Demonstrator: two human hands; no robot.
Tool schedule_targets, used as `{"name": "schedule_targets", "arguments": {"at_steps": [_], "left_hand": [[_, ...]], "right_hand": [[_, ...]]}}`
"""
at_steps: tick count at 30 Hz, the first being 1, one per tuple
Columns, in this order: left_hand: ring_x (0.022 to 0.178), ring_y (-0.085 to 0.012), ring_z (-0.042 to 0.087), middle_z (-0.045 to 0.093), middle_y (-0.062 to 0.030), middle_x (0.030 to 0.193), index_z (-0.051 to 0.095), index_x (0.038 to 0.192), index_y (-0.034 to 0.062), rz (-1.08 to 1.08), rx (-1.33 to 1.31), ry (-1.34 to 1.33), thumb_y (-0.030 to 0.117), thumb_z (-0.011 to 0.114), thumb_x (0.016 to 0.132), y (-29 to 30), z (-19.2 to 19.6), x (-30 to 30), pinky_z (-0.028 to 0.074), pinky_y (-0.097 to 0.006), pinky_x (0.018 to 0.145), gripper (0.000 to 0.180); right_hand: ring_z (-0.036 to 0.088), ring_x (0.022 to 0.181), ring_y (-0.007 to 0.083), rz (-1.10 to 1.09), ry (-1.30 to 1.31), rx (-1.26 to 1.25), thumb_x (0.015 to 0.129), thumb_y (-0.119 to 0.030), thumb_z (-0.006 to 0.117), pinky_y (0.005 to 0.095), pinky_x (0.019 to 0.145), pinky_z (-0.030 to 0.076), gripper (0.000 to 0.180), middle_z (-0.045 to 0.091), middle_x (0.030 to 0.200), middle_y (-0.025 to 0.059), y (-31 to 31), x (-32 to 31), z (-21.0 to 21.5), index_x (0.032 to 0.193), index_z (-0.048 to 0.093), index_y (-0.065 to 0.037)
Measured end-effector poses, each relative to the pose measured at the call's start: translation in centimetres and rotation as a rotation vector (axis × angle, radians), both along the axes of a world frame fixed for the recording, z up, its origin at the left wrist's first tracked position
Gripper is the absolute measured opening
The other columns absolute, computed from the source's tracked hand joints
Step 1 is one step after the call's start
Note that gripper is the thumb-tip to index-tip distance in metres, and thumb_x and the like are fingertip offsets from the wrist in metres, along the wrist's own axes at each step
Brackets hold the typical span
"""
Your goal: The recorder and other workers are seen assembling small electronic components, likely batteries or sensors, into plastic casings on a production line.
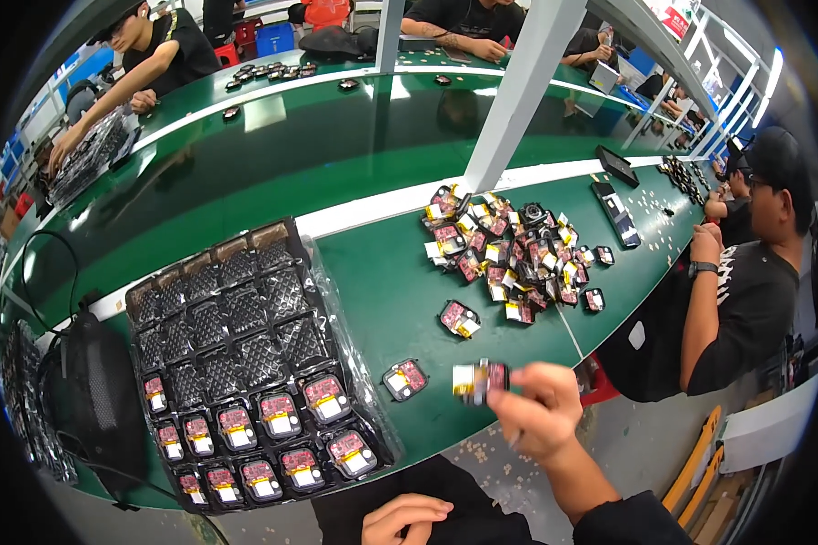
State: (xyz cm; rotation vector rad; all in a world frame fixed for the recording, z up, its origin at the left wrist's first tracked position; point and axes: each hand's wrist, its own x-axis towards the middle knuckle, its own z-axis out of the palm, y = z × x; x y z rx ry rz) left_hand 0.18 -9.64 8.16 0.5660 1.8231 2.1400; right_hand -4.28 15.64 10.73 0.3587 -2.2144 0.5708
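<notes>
Over the table's near edge, my right hand (543,409) pinches a small black-cased electronic module (482,380) with a red circuit board, yellow tape and a white patch. My left hand (407,520) rests low over my dark-clothed lap, fingers loosely extended, with nothing visible in it. Left of the held module, a similar module (404,380) lies alone on the green table, and another module (460,320) sits farther back. A black plastic tray (245,309) has modules in its nearer pockets; the farther pockets show bare patterned bottoms. Many more form a heap of modules (509,250).
Clear plastic film (359,363) edges the tray's right side. A black bag (104,400) with a cable stands left of it. A grey post (525,95) rises behind the heap. To the right sits a co-worker (745,272); other people work across the green conveyor (318,145).
</notes>
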Motion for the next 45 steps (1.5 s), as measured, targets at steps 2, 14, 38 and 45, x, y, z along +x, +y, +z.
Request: {"name": "schedule_targets", "arguments": {"at_steps": [2,14,38,45], "left_hand": [[0.088,-0.0249,0.072,0.072,-0.0196,0.107,0.07,0.109,-0.0025,-0.041,0.023,0.055,-0.01,0.062,0.092,-0.5,0.3,-0.2,0.059,-0.032,0.075,0.02],[0.098,-0.0205,0.068,0.064,-0.018,0.128,0.039,0.149,-0.0076,-0.019,0.158,-0.341,0.017,0.081,0.092,-1.8,1.5,0.4,0.057,-0.033,0.088,0.075],[0.085,-0.0284,0.07,0.07,-0.0206,0.098,0.07,0.115,-0.0095,0.122,-0.269,0.196,0.026,0.093,0.077,-3.4,1.9,-0.8,0.057,-0.035,0.075,0.057],[0.086,-0.0266,0.069,0.07,-0.0197,0.1,0.069,0.117,-0.0115,0.098,-0.269,0.171,0.019,0.092,0.078,-3.5,1.8,-0.8,0.056,-0.034,0.076,0.055]], "right_hand": [[0.043,0.049,0.0051,0.142,0.031,-0.029,0.066,0.002,0.08,0.0203,0.043,0.038,0.037,0.063,0.105,0.0071,-0.6,1.0,1.0,0.1,0.082,-0.013],[0.046,0.047,0.0084,0.556,-0.112,-0.287,0.071,0.004,0.083,0.021,0.042,0.032,0.031,0.063,0.108,0.0123,-5.7,3.6,0.3,0.1,0.079,-0.006],[0.039,0.059,0.0007,0.548,-1.323,-1.054,0.093,-0.013,0.076,0.0232,0.052,0.03,0.016,0.066,0.083,-0.0035,-6.4,3.8,2.4,0.105,0.072,-0.002],[0.038,0.062,-0.0017,0.544,-1.414,-1.55,0.098,-0.011,0.071,0.0222,0.055,0.029,0.012,0.061,0.079,-0.0063,-7.6,4.6,0.6,0.1,0.069,0.0]]}}
